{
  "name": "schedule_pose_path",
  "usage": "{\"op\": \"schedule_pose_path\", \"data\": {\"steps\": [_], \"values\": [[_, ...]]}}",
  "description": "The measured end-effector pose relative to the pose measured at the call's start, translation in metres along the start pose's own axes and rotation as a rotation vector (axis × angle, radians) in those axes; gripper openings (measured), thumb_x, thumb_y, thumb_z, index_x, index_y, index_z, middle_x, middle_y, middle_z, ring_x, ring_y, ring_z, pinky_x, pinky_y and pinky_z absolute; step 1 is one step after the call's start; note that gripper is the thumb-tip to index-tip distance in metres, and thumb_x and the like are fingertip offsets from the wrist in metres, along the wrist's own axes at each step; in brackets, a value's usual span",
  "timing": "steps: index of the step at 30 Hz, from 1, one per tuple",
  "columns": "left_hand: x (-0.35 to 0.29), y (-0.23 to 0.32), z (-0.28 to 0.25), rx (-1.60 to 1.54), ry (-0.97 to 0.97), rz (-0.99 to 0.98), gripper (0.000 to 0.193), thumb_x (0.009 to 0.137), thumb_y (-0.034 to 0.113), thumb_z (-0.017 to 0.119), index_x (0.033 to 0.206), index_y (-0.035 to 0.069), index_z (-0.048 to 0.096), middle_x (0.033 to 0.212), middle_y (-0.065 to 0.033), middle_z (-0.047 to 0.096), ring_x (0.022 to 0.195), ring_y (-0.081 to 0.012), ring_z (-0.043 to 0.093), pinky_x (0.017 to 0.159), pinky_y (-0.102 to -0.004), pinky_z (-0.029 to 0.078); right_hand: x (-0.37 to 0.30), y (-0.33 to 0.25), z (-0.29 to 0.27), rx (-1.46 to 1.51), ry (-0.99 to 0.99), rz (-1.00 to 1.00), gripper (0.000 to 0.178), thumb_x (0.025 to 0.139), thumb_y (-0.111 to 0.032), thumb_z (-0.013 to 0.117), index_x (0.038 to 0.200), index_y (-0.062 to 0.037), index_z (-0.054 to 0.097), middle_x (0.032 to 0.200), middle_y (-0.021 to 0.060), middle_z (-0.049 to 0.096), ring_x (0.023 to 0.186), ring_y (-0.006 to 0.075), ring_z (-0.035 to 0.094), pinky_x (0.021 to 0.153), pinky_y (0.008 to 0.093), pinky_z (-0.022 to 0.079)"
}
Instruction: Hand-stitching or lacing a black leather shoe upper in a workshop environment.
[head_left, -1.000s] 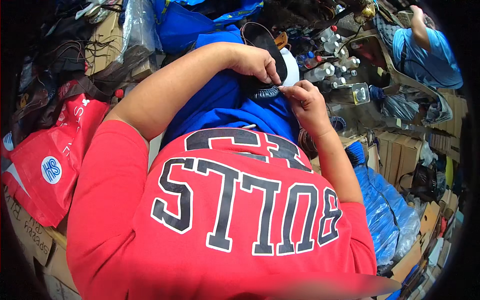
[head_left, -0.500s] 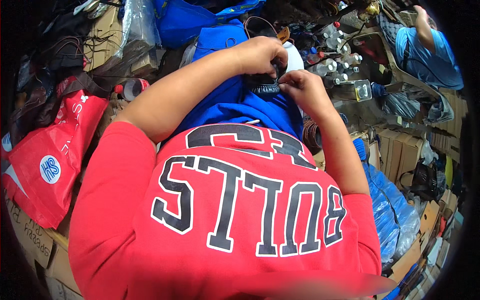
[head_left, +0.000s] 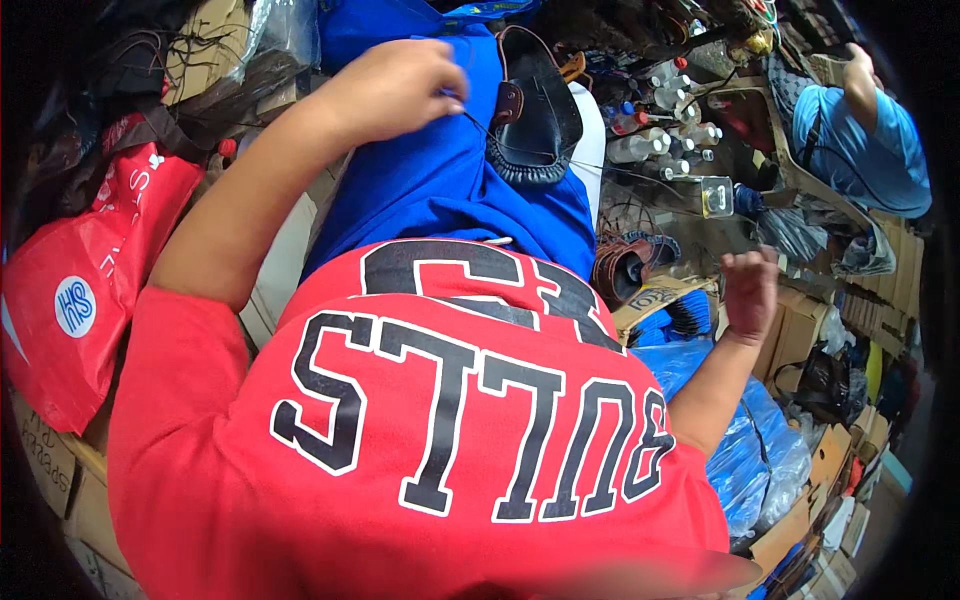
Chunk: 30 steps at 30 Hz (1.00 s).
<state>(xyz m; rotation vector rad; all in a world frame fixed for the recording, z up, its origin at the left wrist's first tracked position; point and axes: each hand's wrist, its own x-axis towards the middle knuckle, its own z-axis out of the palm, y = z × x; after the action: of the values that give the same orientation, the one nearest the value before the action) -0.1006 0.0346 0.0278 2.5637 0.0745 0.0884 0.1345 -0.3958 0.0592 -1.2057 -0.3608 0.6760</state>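
The black leather shoe upper [head_left: 545, 105] lies on the blue-clothed lap [head_left: 410, 185], its gathered edge [head_left: 530, 173] toward the waist. The left hand [head_left: 412, 88] pinches a dark thread [head_left: 478, 125] running to it; the right hand [head_left: 750, 290], well apart, has half-curled fingers, its hold unclear. Tightening this stitch likely calls for steady, matched tension both ways, keeping the puckers even.

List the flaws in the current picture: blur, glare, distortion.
In the head view, the right hand looks softened, probably by motion; a smeared patch lies low over the red shirt; in the same view, glare whitens parts of the blue plastic wrapping, and the fisheye's corners go black.
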Motion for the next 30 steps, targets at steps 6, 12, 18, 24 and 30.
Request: {"op": "schedule_pose_path", "data": {"steps": [6, 12, 18, 24, 30], "values": [[0.029, 0.032, 0.048, 0.204, -0.032, 0.233, 0.015, 0.074, 0.015, 0.070, 0.083, 0.005, 0.064, 0.087, -0.0120, 0.059, 0.079, -0.0316, 0.061, 0.069, -0.0393, 0.048, -0.002, 0.103, -0.013, -1.076, 0.035, 0.395, 0.031, 0.087, -0.029, 0.065, 0.097, 0.0002, 0.070, 0.081, 0.0016, 0.067, 0.074, 0.0097, 0.056, 0.069, 0.0250, 0.044], [0.001, -0.009, -0.016, 0.145, -0.148, 0.031, 0.024, 0.080, 0.020, 0.066, 0.080, -0.002, 0.057, 0.062, -0.0172, 0.054, 0.060, -0.0286, 0.057, 0.058, -0.0391, 0.044, -0.007, 0.140, -0.028, -1.190, 0.097, 0.230, 0.037, 0.087, -0.032, 0.063, 0.072, 0.0012, 0.060, 0.059, 0.0075, 0.051, 0.059, 0.0102, 0.043, 0.057, 0.0296, 0.039], [0.018, 0.004, -0.013, -1.127, 0.211, -0.093, 0.037, 0.096, 0.032, 0.046, 0.073, 0.005, 0.056, 0.079, -0.0043, 0.059, 0.070, -0.0147, 0.056, 0.072, -0.0327, 0.044, -0.001, 0.141, -0.017, -1.380, 0.069, 0.159, 0.042, 0.087, -0.037, 0.060, 0.070, 0.0015, 0.053, 0.062, 0.0185, 0.047, 0.055, 0.0269, 0.041, 0.056, 0.0352, 0.040], [0.027, -0.038, 0.005, -1.935, 0.078, -0.086, 0.044, 0.098, 0.031, 0.041, 0.058, 0.015, 0.032, 0.053, 0.0010, 0.034, 0.048, -0.0130, 0.035, 0.069, -0.0317, 0.040, -0.023, 0.134, -0.040, -1.414, 0.051, 0.143, 0.045, 0.092, -0.041, 0.048, 0.073, -0.0020, 0.057, 0.066, 0.0198, 0.053, 0.061, 0.0355, 0.052, 0.058, 0.0400, 0.040], [0.024, -0.035, -0.010, -1.248, 0.303, -0.502, 0.052, 0.093, 0.045, 0.048, 0.056, 0.008, 0.047, 0.066, -0.0136, 0.062, 0.065, -0.0258, 0.061, 0.072, -0.0420, 0.048, -0.051, 0.152, -0.056, -0.817, 0.160, 0.431, 0.038, 0.095, -0.043, 0.048, 0.089, -0.0096, 0.066, 0.065, -0.0006, 0.051, 0.057, 0.0115, 0.045, 0.052, 0.0274, 0.033]]}}
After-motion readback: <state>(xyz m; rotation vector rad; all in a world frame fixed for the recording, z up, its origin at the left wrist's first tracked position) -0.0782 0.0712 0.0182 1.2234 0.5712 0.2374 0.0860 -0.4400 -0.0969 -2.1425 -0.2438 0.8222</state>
